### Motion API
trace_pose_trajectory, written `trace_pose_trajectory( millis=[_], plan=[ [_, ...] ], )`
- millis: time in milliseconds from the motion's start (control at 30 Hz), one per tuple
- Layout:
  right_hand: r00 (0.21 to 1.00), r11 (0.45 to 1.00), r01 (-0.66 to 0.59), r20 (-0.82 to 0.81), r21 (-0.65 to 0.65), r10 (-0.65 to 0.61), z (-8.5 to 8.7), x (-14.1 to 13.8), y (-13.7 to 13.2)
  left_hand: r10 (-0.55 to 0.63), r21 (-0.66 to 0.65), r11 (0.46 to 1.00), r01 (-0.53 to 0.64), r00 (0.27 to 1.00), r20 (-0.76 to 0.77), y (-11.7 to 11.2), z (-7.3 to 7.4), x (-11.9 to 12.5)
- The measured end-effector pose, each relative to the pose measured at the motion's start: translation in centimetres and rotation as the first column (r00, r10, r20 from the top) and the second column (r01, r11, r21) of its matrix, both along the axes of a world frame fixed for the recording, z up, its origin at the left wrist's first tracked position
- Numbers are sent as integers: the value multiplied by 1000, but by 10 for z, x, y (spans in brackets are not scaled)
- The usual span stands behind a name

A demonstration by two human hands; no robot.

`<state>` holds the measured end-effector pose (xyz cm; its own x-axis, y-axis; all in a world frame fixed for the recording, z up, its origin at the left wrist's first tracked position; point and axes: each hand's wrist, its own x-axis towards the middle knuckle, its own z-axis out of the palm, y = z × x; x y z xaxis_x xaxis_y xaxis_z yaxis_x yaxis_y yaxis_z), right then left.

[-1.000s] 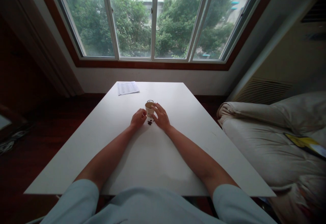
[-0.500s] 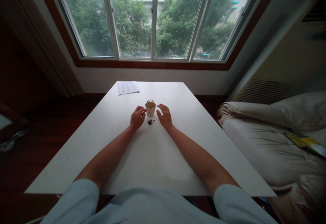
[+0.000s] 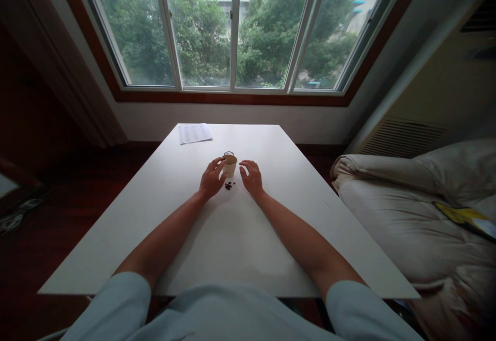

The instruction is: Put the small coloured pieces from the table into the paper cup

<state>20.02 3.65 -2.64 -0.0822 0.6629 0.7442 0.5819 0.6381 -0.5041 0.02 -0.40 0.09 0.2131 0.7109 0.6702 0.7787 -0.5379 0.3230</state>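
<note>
A small pale paper cup [image 3: 230, 167] stands upright near the middle of the white table [image 3: 240, 243]. At its left side is my left hand [image 3: 211, 180], thumb and fingers spread, the fingertips close to the rim; whether they touch it I cannot tell. My right hand [image 3: 252, 180] rests just right of the cup, fingers apart and slightly curled, with a gap to the cup. Several small dark beans or bits [image 3: 228, 186] lie in front of the cup, between my hands. Part of a dark ring-like outline [image 3: 228, 153] shows behind the cup.
Printed paper sheets [image 3: 195, 134] lie at the table's far left corner. Beyond the far edge is a wall with a wide window [image 3: 232, 46]. A padded beige sofa [image 3: 387, 212] stands to the right of the table.
My left hand has opened from a closed, pinched shape and shifted slightly right, its fingers now by the cup's rim. My right hand has barely moved.
</note>
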Motion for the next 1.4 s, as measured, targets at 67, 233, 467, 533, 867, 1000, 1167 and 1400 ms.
trace_pose_trajectory(
  millis=[67,233,467,533,867,1000,1167,1400],
  plan=[
    [1000,1000,-3,0,-1,3,1,0,-1,-4,23,1000,4,1000,-31,2,0,0],
    [1000,1000,-7,10,-23,7,5,-2,-3,8,76,997,-2,997,-81,3,-1,3],
    [1000,999,-6,30,-34,7,6,-2,-4,-10,73,997,20,992,-127,5,-6,3],
    [999,999,0,41,-43,2,4,-2,-3,-21,74,997,30,993,-119,7,-8,3],
    [971,972,-63,212,-226,112,-10,3,8,-19,53,998,26,993,-116,7,-10,2],
    [937,955,-123,286,-270,202,-13,4,11,-9,62,998,14,996,-84,5,-7,1],
    [906,950,-139,351,-279,236,-11,6,10,43,93,995,-44,999,12,4,-4,-5],
    [872,940,-135,412,-315,263,-9,7,9,29,-28,999,-29,999,20,13,-14,-11]
  ],
)
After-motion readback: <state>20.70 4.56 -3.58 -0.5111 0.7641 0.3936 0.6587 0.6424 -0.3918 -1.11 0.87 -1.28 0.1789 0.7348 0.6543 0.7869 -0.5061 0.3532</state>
